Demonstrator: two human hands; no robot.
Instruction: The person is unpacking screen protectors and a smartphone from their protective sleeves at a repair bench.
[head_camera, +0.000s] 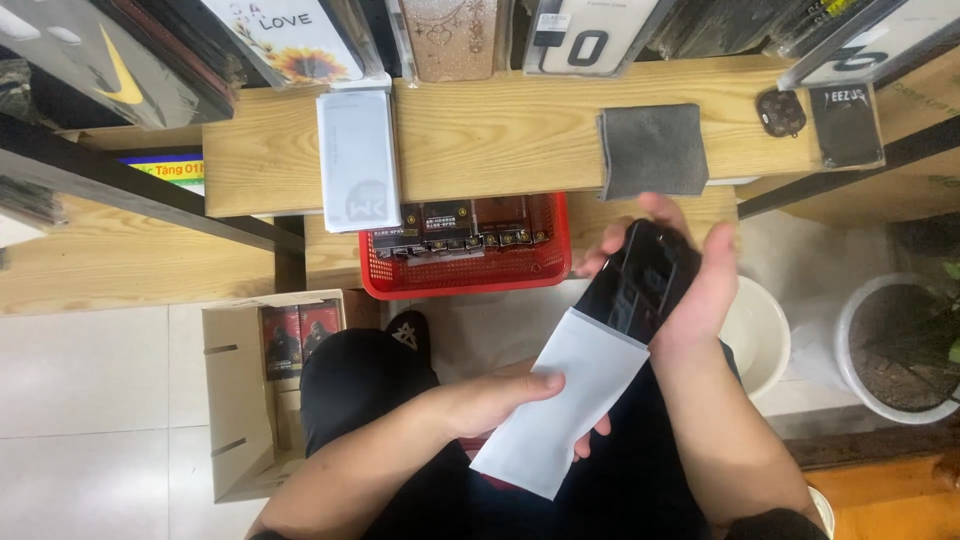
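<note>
My right hand (690, 290) grips a black phone (635, 285), whose lower end sits inside a white paper sleeve (560, 410). My left hand (500, 400) pinches the sleeve from its left side, fingers wrapped under it. Both are held over my lap, just in front of a wooden shelf (500, 130). The part of the phone inside the sleeve is hidden.
On the shelf lie a white box (358, 160), a grey cloth (652, 150) and dark small packets (845, 125). A red basket (470, 275) with dark packs sits below. A cardboard box (240, 400) stands left, a white bowl (765, 335) and potted plant (905, 350) right.
</note>
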